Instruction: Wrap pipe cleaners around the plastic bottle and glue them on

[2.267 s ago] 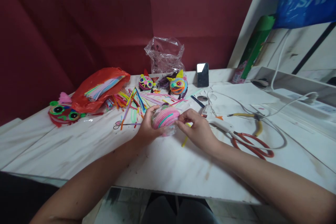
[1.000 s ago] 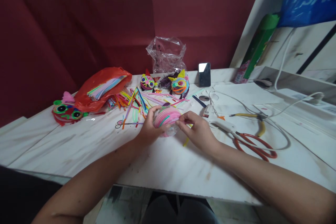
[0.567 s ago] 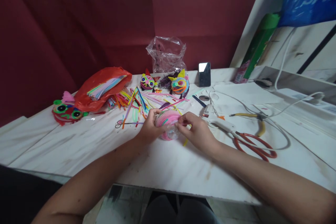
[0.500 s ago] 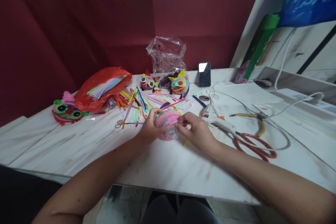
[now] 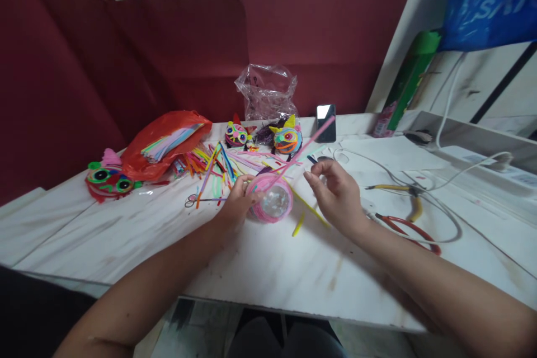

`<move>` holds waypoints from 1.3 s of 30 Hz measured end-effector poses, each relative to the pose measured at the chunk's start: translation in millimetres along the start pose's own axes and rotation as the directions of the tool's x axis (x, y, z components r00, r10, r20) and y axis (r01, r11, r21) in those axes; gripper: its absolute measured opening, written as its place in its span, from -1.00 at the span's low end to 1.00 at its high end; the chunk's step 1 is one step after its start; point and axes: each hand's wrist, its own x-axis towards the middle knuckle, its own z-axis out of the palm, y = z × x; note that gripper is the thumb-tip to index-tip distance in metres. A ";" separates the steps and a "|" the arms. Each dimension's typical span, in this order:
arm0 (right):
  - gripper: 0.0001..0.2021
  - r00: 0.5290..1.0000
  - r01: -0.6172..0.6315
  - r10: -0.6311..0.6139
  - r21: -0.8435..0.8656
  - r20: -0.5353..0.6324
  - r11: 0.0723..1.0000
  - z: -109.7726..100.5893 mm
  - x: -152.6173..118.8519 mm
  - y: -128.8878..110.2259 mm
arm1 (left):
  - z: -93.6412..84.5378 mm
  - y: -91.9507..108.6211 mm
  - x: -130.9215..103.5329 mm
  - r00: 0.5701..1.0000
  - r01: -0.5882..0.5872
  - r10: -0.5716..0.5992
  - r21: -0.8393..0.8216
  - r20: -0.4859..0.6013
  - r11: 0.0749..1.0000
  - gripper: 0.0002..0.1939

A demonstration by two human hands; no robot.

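Note:
My left hand (image 5: pixel 240 201) grips the left side of a round clear form (image 5: pixel 277 201) wound with pink pipe cleaner. Bare clear plastic shows on the side facing me. From its top a loose pink pipe cleaner end (image 5: pixel 312 142) sticks up to the right. My right hand (image 5: pixel 338 193) is lifted off to the right of the form, with its fingers curled and the thumb near the fingertips. Whether anything small is between those fingers is too blurred to tell. Yellow pipe cleaner pieces (image 5: pixel 298 225) lie on the table just right of the form.
Behind are loose pipe cleaners (image 5: pixel 226 165), a red bag (image 5: pixel 142 151), decorated heads (image 5: pixel 287 139) and a phone (image 5: pixel 326 123). Small scissors (image 5: pixel 191 200) lie left. Pliers (image 5: pixel 415 201), red-handled scissors (image 5: pixel 419 229) and white cable (image 5: pixel 457 224) are on the right.
My right hand has moved right, off the round form. The form has turned, showing its clear side, and the pink pipe cleaner end now stands out from it.

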 end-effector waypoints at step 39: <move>-0.76 0.836 0.472 -0.397 -0.127 0.380 0.872 13.4 -27.6 21.8 | 5.0 -11.4 -8.7 0.998 0.056 -0.049 -0.314 0.032 0.948 -0.37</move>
